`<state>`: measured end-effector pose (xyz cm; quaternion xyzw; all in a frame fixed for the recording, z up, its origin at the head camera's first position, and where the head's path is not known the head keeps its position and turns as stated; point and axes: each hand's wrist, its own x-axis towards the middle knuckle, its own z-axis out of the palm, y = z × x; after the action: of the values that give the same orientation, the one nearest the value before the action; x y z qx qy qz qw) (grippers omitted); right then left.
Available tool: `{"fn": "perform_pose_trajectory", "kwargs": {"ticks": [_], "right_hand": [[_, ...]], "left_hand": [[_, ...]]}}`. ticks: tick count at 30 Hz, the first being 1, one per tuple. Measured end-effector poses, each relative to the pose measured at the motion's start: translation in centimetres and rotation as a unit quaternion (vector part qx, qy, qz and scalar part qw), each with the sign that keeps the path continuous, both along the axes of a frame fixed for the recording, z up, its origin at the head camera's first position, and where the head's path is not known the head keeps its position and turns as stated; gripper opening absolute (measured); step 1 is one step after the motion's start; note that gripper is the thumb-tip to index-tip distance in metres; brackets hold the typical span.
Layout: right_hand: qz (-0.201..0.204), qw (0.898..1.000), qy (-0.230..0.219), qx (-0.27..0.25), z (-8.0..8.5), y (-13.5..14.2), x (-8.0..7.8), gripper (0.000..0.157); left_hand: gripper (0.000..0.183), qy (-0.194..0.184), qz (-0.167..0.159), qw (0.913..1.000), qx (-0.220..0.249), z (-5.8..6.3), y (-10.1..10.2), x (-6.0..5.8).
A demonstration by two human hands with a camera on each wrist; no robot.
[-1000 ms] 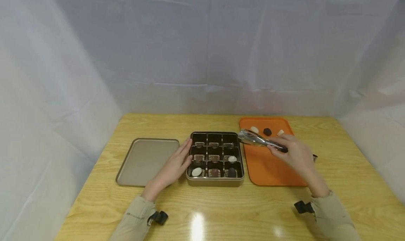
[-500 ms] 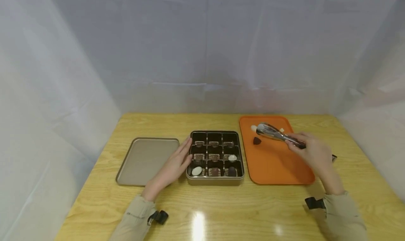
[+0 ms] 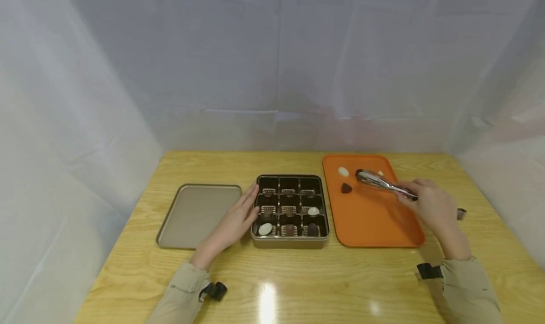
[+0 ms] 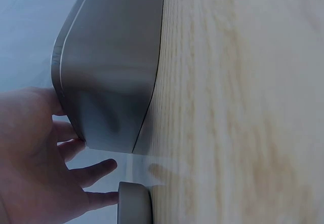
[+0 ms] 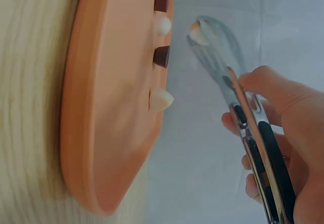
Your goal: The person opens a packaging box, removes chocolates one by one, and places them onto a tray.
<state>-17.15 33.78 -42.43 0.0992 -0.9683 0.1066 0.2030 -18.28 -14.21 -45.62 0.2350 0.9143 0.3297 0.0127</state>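
My left hand (image 3: 232,224) rests with straight fingers along the left side of a metal tin (image 3: 290,243) that has a black divided insert. White and brown chocolates sit in the tin's front row, and a white chocolate (image 3: 313,211) lies in the middle row at right. My right hand (image 3: 432,208) grips metal tongs (image 3: 385,184) over the orange tray (image 3: 370,224). In the right wrist view a pale patch shows between the tong heads; I cannot tell whether they hold something. On the tray are a white oval chocolate (image 3: 343,171), a dark chocolate (image 3: 346,188) and a pale piece (image 3: 380,173).
A flat metal lid (image 3: 200,215) lies on the wooden table (image 3: 238,291) left of the tin, partly behind the left forearm. White cloth (image 3: 272,68) hangs behind the table and at both sides.
My right hand has carried the tongs rightward from the tin's right edge to over the tray. My left hand stays against the tin.
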Motion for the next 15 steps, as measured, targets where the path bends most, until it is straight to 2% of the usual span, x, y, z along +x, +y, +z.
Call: {"fn": "perform_pose_trajectory", "kwargs": {"ticks": [3,4,8,10,11,12,15], "right_hand": [[-0.002,1.000,0.011,0.027,-0.18,0.05,0.04,0.028],[0.001,0.999,0.022,0.036,-0.28,0.06,0.01,0.034],[0.020,0.993,0.090,0.070,-0.64,0.08,-0.17,0.079],[0.029,0.990,0.113,0.083,-0.72,0.09,-0.22,0.096],[0.033,0.988,0.119,0.088,-0.71,0.09,-0.22,0.097],[0.036,0.988,0.122,0.093,-0.69,0.08,-0.20,0.089],[0.037,0.988,0.110,0.104,-0.52,-0.05,-0.12,0.054]], "left_hand": [[0.061,0.001,0.001,1.0000,-0.002,0.01,0.02,0.00],[0.061,0.001,0.001,1.0000,-0.002,-0.01,0.03,-0.01],[0.061,0.006,0.002,1.0000,0.000,0.04,0.08,0.07],[0.062,0.005,0.003,1.0000,0.000,0.08,0.10,0.10],[0.062,0.005,0.004,1.0000,0.000,0.12,0.12,0.12],[0.062,0.004,0.005,1.0000,0.001,0.12,0.12,0.12],[0.062,0.000,0.006,1.0000,-0.001,0.16,0.15,0.11]]}}
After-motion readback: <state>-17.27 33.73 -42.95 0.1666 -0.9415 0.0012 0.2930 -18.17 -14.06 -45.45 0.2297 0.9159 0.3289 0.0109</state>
